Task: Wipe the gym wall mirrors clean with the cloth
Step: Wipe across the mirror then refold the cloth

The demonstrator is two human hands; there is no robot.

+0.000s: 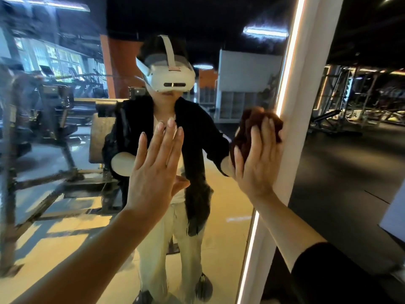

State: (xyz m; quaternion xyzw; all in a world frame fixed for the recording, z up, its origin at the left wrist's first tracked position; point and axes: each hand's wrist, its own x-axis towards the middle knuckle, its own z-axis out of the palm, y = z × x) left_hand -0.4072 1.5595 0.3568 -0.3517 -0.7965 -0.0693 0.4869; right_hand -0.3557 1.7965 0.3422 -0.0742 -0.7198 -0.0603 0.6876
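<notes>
One bunched cloth (252, 130), no clear long axis, is pressed on the mirror (65, 150) by the flat right hand (256, 163); the left hand (153, 165) is spread flat, released.

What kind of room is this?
Most likely a gym: the big wall mirror reflects a weight bench, and more exercise racks stand off to the right.

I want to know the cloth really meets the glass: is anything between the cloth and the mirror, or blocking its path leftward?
Nothing visible lies between the cloth and the mirror; the right hand presses it on by the lit frame. Leftward, the left hand, fingers straight, is raised before the glass in its path.
</notes>
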